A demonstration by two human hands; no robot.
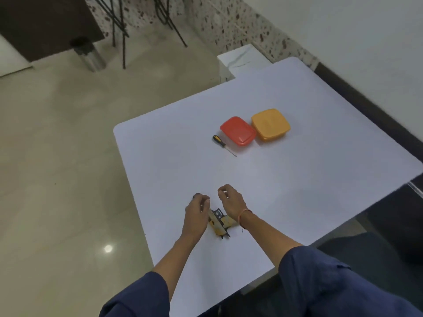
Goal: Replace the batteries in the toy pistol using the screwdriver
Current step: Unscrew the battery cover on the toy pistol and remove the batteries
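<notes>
Two hands work close together over the near part of the white desk (297,179). The yellow toy pistol (220,223) lies flat on the surface between them, partly under the wrists. The left hand (198,210) has its fingers curled, and a small dark bit shows at the fingertips. The right hand (230,202) is curled as well, with a pale speck at its fingertips. Whether either hand pinches a small part, and what that part might be, is too small to tell. A dark-edged section of the pistol faces up between the wrists. That is probably the battery compartment, turned up so it can be reached from above, though I cannot tell if its cover is on or off.

The screwdriver (223,145), with a black and yellow handle, lies farther off with no hand on it, its shaft pointing toward the near right. Just to its right sits a red lidded container (238,131), and an orange lidded container (271,124) stands right beside that on the far right. Both lids are on, so what they hold is hidden. Batteries seem a fair guess. Tool and boxes are grouped well apart from the pistol, which likely keeps the working spot free while leaving everything within reach.
</notes>
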